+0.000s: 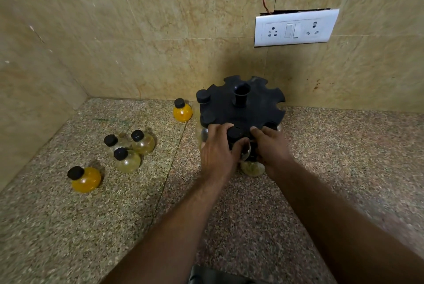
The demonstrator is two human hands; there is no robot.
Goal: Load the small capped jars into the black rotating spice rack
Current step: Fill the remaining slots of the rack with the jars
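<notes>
The held jar (235, 133) looked light and rigid: a small round clear body under a black screw cap, probably smooth and a little slippery on the bulb. The narrow neck just under the cap seemed the surest place to take it, since that is also the part that has to slide into a notch. If the body is glass, it would chip if knocked against the rack's rim.

The left hand (218, 148) had its grip closed round that jar, fingers curled about the cap and neck and the thumb under the bulb. The right hand (271, 146) was curled in from the other side. Whether its grip held the jar or the rim of the black rotating spice rack (241, 109) could not be told.

The jar sat between the two grips, at the rack's near notch, its cap level with the top disc. Another pale jar (252, 169) showed just below the grips.

Left of the grips, on the surface (114, 226), loose jars waited: an orange one (182, 111) close beside the rack, three pale ones (128, 150) clustered farther off, and another orange one (86, 179) farthest away.
</notes>
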